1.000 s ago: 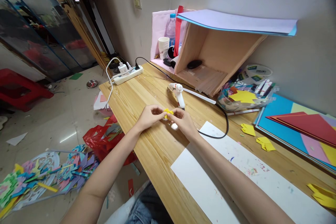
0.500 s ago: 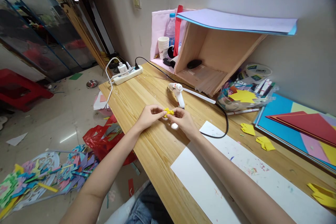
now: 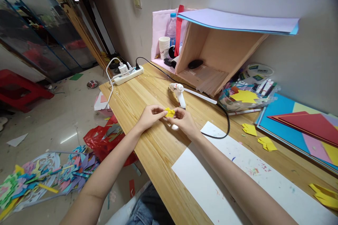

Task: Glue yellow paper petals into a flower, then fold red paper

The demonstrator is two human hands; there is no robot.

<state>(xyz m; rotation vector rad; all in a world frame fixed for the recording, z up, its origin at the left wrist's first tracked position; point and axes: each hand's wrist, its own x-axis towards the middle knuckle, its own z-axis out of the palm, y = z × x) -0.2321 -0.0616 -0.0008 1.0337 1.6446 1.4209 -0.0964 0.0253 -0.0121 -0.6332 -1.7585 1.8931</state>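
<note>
Between my two hands is a small folded piece of yellow paper (image 3: 169,112), held above the wooden table. My left hand (image 3: 151,116) pinches its left side between thumb and fingers. On the other side, my right hand (image 3: 184,121) grips the paper's right edge with closed fingertips. Just behind my right hand stands a white glue gun (image 3: 179,95), its lower part partly covered by the hand. More folded yellow paper pieces (image 3: 266,144) lie on the table to the right.
White paper (image 3: 208,186) covers the table's near right. A power strip (image 3: 129,75) sits at the far left corner. Behind are an open box (image 3: 224,52) and a tub of markers (image 3: 245,95). A black cable (image 3: 229,123) curls beside the paper. A red bag (image 3: 97,140) is below the left edge.
The yellow paper now shows more of its surface between my fingers, turned slightly. My right fingers have shifted a little; both arms stay in nearly the same place.
</note>
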